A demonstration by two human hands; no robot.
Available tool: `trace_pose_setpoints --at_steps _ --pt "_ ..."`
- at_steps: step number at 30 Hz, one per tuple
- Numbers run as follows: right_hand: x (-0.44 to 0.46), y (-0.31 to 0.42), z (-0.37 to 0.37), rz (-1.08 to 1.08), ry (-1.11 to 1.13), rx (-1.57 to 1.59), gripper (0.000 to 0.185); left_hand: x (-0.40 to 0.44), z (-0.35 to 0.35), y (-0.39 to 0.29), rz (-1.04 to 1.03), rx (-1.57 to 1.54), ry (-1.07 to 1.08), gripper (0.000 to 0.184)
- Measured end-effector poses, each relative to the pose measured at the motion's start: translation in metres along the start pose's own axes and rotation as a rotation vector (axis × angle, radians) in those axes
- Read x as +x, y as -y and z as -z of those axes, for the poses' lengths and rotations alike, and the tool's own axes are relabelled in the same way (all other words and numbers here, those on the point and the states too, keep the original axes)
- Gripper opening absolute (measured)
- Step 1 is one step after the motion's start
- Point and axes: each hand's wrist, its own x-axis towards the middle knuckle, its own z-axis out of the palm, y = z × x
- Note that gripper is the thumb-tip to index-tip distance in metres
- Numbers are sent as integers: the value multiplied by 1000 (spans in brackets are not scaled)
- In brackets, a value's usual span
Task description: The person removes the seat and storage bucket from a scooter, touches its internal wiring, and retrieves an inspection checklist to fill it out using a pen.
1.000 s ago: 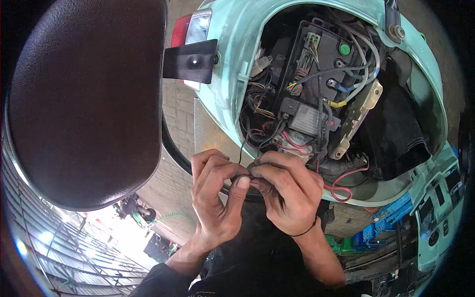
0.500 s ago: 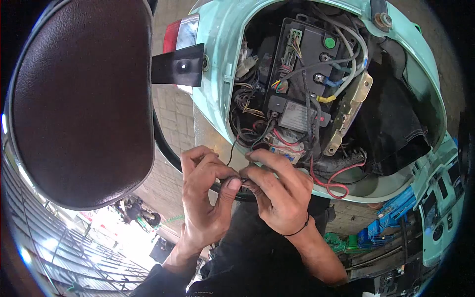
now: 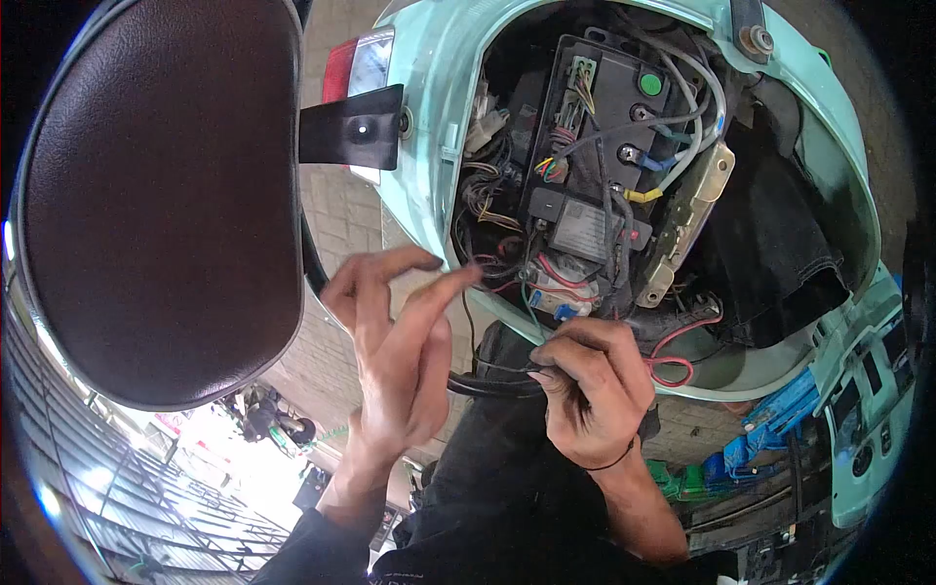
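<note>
Beside one shell, right hand pinches black wire.

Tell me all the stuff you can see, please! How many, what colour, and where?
seat: one, dark brown, far left
rear light: one, red and clear, beside the seat
body shell: one, mint green, upper middle
box: one, black with green dot, inside the shell
bracket: one, gold, right of the box
wires: too tangled to count, mixed colours, around the box
blue things: uncounted, blue, lower right
left hand: one, bare, middle
right hand: one, bare, pinching thin dark wire
</note>
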Motion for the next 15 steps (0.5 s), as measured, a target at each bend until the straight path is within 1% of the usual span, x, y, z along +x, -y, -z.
trace_pose_setpoints --at_steps 1,3,5,9,12,14,15 --pt "0 1 2 -30 -8 22 31 3 -2 4 -11 148 -6 42" --pt "-1 1 3 -61 -13 45 29 13 -5 0 22 191 15 46" --pt "-2 -1 5 -54 5 43 26 20 -7 1 -76 305 39 41" --pt "-3 -5 7 -33 34 76 25 27 -4 -1 -43 247 73 36" --pt "-1 -3 9 -39 47 98 22 32 -8 -1 -1 135 79 33" --pt "-1 2 6 -249 -130 192 19 31 -7 5 -1 99 86 31" --pt "2 6 3 -252 -130 190 19 31 -5 8 -1 87 90 30"
